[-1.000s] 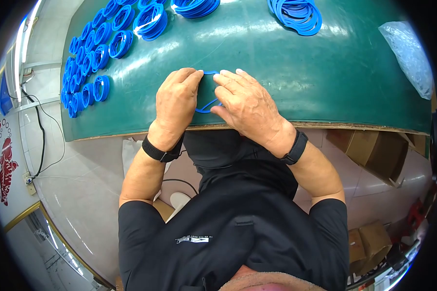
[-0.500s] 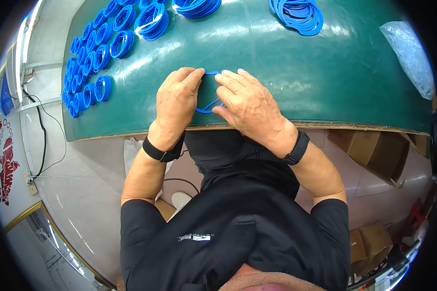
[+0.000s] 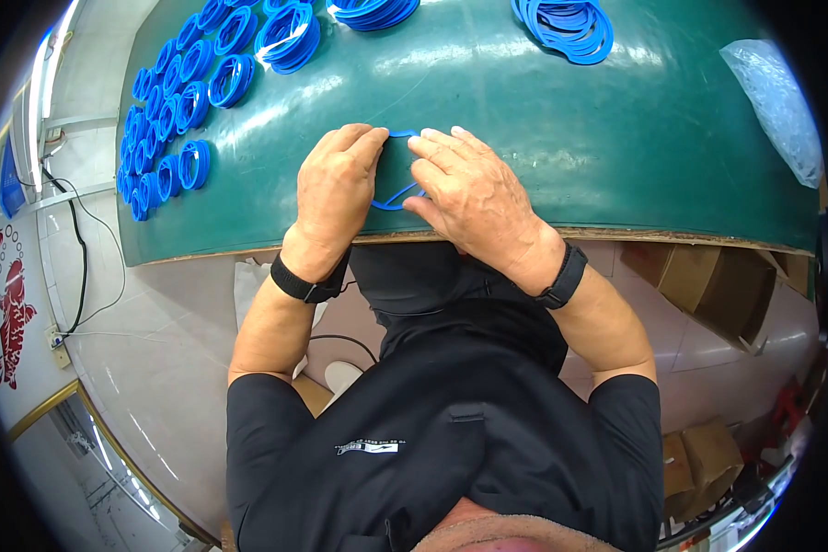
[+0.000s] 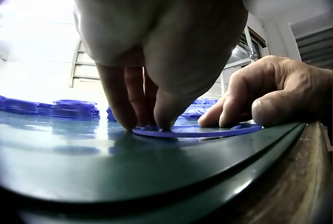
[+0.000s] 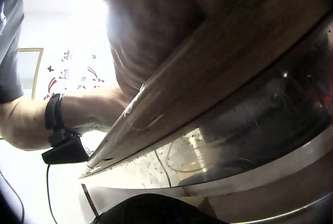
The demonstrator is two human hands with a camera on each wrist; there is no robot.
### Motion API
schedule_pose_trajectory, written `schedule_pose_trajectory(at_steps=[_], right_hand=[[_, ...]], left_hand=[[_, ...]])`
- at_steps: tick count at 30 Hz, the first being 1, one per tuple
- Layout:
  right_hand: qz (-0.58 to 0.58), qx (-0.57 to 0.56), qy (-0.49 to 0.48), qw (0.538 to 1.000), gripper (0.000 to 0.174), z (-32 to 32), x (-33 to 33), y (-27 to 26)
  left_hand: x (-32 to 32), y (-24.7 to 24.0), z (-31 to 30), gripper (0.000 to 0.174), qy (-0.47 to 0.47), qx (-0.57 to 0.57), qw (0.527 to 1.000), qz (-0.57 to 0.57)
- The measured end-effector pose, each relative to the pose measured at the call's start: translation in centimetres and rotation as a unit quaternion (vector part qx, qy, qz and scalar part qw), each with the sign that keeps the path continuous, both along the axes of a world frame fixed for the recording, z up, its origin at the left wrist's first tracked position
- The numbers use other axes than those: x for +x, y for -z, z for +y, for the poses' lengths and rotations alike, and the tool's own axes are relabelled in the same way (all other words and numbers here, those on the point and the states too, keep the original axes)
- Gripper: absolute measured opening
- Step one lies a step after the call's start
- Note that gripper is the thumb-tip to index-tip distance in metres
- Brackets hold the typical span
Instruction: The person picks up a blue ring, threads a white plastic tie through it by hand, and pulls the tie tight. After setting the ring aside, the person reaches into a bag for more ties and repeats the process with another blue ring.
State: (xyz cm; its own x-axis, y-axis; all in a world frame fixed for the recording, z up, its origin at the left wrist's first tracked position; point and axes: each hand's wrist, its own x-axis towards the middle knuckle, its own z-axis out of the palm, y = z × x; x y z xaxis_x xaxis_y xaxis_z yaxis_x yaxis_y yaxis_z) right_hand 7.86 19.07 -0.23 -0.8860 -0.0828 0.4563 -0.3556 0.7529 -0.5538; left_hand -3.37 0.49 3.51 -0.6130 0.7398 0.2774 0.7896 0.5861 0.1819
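Observation:
In the head view a thin blue ring (image 3: 388, 205) lies flat on the green table near its front edge, between both hands. The left hand (image 3: 335, 187) has its fingertips and thumb down around the ring's left edge, pinching it. From the other side the right hand (image 3: 477, 189) rests on the ring with fingers extended, its thumb by the near edge. Seen from the left wrist, the ring (image 4: 187, 134) is under the left hand's fingertips (image 4: 148, 125), and the right hand (image 4: 281, 91) touches its far end. The hands cover parts of the ring.
Many stacks of blue rings (image 3: 193, 106) stand at the table's left and back. A loose fanned pile (image 3: 575, 37) lies at the back right. Clear plastic (image 3: 775, 106) is at the right end. Cardboard boxes (image 3: 713, 285) stand below the wooden table edge (image 3: 616, 236).
Both hands stay almost in the same place around the ring. The view has shifted very slightly.

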Motion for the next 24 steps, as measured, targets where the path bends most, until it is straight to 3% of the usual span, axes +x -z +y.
schedule_pose_trajectory(at_steps=[24], right_hand=[[-0.005,-0.009,-0.001,1.000,0.031,-0.17,-0.01,-0.07]], left_hand=[[0.21,-0.15,0.08,0.021,-0.007,-0.001,1.000,0.000]])
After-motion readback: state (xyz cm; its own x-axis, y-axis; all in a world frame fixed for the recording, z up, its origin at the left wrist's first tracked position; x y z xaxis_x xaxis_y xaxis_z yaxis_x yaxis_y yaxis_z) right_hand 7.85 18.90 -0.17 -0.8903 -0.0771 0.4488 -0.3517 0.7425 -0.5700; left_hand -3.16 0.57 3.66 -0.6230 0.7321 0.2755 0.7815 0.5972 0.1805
